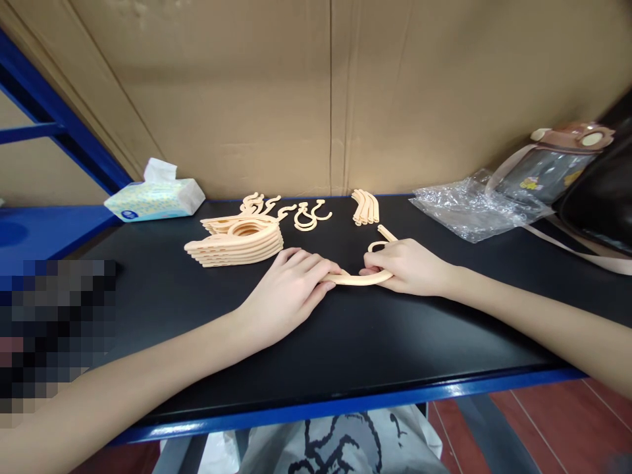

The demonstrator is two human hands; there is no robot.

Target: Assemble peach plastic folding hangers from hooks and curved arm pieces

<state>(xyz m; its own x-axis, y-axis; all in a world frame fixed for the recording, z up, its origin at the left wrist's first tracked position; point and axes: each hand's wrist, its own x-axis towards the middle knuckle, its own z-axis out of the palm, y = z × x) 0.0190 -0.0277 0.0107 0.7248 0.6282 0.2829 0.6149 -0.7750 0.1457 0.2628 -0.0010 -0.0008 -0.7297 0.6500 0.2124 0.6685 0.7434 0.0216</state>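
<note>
My left hand and my right hand hold a cream plastic clothes hanger piece between them, low over the black table. Its curved bar shows between the hands; fingers wrap both ends. By my right fingers a ring-like part and a short hollow arm stick out; whether they belong to the same piece is hard to tell. Just left of my left hand lies a stack of matching hanger pieces. Loose hanger hooks and a row of curved hanger arms lie behind.
A tissue pack sits at the back left. Clear plastic bags, a strapped drink bottle and a black bag are at the right. Cardboard stands behind the table. A blurred patch covers the left edge.
</note>
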